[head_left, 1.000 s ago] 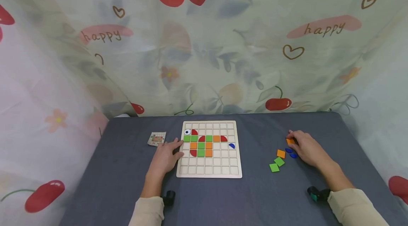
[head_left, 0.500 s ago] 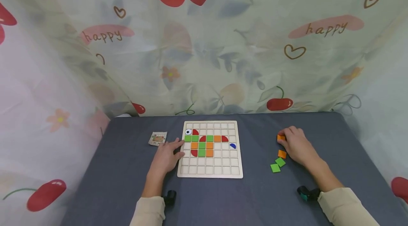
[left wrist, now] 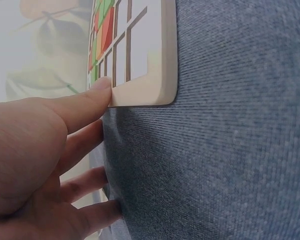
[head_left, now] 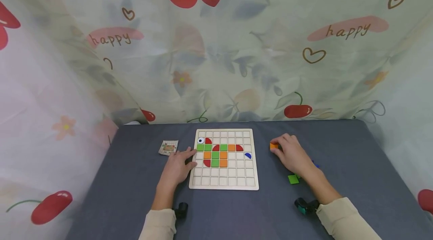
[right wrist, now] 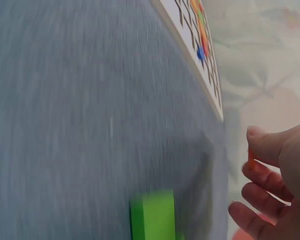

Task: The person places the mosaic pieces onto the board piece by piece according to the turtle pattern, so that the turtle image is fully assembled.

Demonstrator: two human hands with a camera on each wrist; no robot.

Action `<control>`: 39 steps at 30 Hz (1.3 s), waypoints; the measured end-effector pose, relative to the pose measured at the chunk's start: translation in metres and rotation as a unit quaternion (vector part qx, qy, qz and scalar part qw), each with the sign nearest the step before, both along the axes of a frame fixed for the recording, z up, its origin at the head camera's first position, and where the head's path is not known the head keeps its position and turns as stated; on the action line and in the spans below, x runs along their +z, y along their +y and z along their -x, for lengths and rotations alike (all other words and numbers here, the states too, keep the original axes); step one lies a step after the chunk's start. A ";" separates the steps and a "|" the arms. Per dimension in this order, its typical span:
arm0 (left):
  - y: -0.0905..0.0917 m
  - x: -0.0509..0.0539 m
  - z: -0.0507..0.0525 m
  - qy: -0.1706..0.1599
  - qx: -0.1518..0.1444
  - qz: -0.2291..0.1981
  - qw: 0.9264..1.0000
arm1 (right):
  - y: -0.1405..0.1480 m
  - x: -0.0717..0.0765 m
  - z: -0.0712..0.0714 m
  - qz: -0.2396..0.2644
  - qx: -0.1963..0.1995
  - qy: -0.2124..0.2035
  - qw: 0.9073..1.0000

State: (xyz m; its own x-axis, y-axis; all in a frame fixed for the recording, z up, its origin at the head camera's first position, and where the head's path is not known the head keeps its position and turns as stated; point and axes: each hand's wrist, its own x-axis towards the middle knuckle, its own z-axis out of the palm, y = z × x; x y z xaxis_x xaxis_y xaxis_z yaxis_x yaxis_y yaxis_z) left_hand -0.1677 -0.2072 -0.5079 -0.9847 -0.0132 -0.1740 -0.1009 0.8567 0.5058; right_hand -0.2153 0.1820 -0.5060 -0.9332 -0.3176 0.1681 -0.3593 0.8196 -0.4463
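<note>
Between thumb and fingers, my right hand (head_left: 293,156) pinches an orange square tile (head_left: 273,146) to the right of the board; the right wrist view shows only the tile's thin edge (right wrist: 251,159). My left hand (head_left: 175,167) touches the left edge of the wooden grid board (head_left: 239,183), fingers mostly straight, with the thumb on the rim in the left wrist view. Green, orange and red tiles fill cells on the board's left and upper part, with an eye tile (head_left: 201,140) at upper left. A blue half-round piece (head_left: 248,155) lies in a right-hand cell.
Green tiles (head_left: 293,179) lie on the dark tablecloth (head_left: 236,213) under the right forearm, which hides part of that pile. A bit of blue (head_left: 316,164) shows beyond the wrist. Left of the board is a small picture card (head_left: 168,148). A printed curtain hangs behind.
My right hand has moved left from the loose pieces towards the board, carrying the orange square tile. The left hand stays at the board's edge.
</note>
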 end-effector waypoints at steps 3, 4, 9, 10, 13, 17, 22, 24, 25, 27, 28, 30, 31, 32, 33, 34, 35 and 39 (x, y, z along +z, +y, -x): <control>0.000 -0.001 0.000 0.000 -0.002 -0.002 1.000 | -0.016 -0.004 0.000 0.010 0.004 -0.006 1.000; 0.000 -0.001 0.000 0.001 -0.003 -0.002 1.000 | -0.021 -0.006 -0.001 0.013 0.005 -0.008 1.000; 0.000 -0.002 0.000 0.001 -0.002 -0.001 1.000 | -0.045 -0.006 -0.003 0.020 0.010 -0.018 1.000; 0.000 -0.002 0.001 0.001 -0.002 -0.001 1.000 | -0.049 -0.006 -0.004 0.021 0.010 -0.019 1.000; 0.001 -0.002 0.001 0.000 -0.001 -0.001 1.000 | -0.060 -0.006 -0.004 0.022 0.015 -0.021 0.999; 0.001 -0.003 0.001 0.000 -0.001 0.001 1.000 | -0.074 -0.006 -0.004 0.020 0.031 -0.022 0.999; 0.000 -0.002 0.001 0.002 -0.002 0.002 1.000 | -0.094 -0.005 -0.005 0.010 0.048 -0.018 0.999; 0.000 -0.002 0.001 0.003 -0.001 0.001 1.000 | -0.102 -0.004 -0.005 0.013 0.054 -0.018 0.998; 0.000 -0.002 0.001 0.004 -0.001 0.001 1.000 | -0.105 -0.003 -0.006 0.014 0.059 -0.016 0.998; 0.000 -0.002 0.001 0.004 0.001 0.002 1.000 | -0.113 -0.002 -0.007 0.013 0.068 -0.010 0.998; 0.000 -0.002 0.001 0.004 0.001 0.001 1.000 | -0.115 -0.001 -0.007 0.013 0.071 -0.007 0.997; 0.000 -0.002 0.001 0.004 0.001 0.001 1.000 | -0.120 -0.002 -0.007 0.003 0.074 0.004 0.997; 0.000 -0.003 0.001 0.004 0.001 0.000 1.000 | -0.122 -0.002 -0.008 -0.001 0.074 0.009 0.997; 0.000 -0.003 0.001 0.004 0.001 0.000 1.000 | -0.123 -0.003 -0.008 -0.005 0.073 0.012 0.997; 0.000 -0.003 0.001 0.003 0.000 0.000 1.000 | -0.124 -0.004 -0.008 -0.008 0.071 0.014 0.997; 0.000 -0.003 0.001 0.003 0.000 -0.001 1.000 | -0.124 -0.005 -0.008 -0.011 0.070 0.014 0.997; 0.000 -0.003 0.001 0.002 0.000 -0.001 1.000 | -0.125 -0.006 -0.008 -0.015 0.070 0.015 0.997; 0.000 -0.002 0.001 0.004 0.003 0.000 1.000 | -0.126 -0.007 -0.009 -0.021 0.071 0.015 0.997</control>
